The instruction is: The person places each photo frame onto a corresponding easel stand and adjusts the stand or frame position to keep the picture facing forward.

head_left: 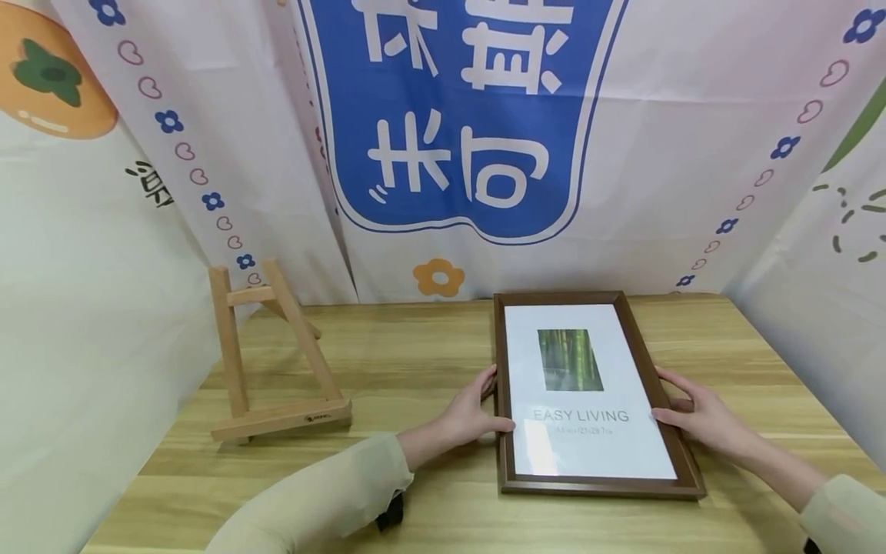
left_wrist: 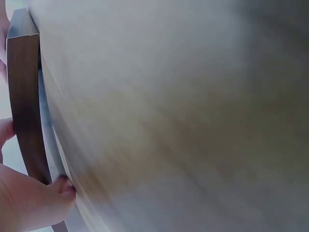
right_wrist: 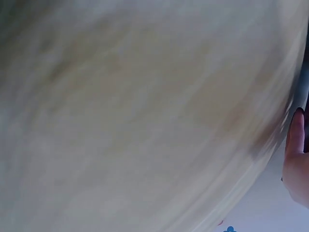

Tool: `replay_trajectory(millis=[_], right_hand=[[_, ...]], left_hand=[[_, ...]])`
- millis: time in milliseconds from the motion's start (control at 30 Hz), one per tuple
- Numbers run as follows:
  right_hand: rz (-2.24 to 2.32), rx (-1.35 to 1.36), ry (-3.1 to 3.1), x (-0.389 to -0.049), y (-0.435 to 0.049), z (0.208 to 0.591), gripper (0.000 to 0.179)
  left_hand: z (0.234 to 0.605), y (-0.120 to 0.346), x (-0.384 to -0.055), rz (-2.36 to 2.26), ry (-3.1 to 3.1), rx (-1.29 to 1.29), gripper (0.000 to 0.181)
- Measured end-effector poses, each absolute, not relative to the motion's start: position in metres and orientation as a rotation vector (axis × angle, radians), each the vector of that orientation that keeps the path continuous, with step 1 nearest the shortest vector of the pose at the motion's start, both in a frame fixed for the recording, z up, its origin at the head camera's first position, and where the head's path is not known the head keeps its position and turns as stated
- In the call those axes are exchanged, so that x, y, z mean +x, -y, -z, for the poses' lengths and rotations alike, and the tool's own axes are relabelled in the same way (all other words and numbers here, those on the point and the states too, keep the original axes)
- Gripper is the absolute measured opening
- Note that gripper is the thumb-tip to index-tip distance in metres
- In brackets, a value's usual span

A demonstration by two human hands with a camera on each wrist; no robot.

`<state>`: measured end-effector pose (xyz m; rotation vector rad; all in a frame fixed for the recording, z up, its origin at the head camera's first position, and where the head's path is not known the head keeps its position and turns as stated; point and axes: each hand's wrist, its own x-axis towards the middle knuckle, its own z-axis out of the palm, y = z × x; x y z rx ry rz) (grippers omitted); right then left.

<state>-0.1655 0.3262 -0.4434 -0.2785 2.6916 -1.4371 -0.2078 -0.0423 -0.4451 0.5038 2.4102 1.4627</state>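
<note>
In the head view a brown picture frame [head_left: 595, 454] lies on the right half of the table, its white insert with a bamboo picture and the words EASY LIVING facing up. My left hand [head_left: 467, 412] grips its left side, thumb on the front border. On the opposite side my right hand [head_left: 713, 422] holds the right border, thumb on top and fingers along the outer edge. The left wrist view shows the frame's brown side [left_wrist: 25, 96] with fingers against it. Only part of the right hand [right_wrist: 297, 169] appears in the right wrist view.
A small wooden easel [head_left: 284, 419] stands upright on the left of the wood-grain table [head_left: 415, 338]. Behind the table hangs a printed cloth [head_left: 623, 231] with a blue panel and flowers; more cloth covers both sides.
</note>
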Motion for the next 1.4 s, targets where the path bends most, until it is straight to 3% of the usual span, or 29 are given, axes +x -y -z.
replay_trajectory(millis=[600,900,1400], right_hand=[[1.548,-0.332,-2.645,-0.17,-0.304,0.408,0.075],[1.729,-0.449,-2.557,-0.174,-0.264,0.381,0.074],[1.933,-0.69,-2.398,-0.198,-0.198,0.372,0.071]], left_hand=[[0.437,0.072,-0.196,-1.83,-2.199,0.412,0.097],[0.414,0.113,-0.185,-1.985,-2.252,0.518,0.092],[0.384,0.179,-0.161,-2.043,-2.478,0.383,0.089]])
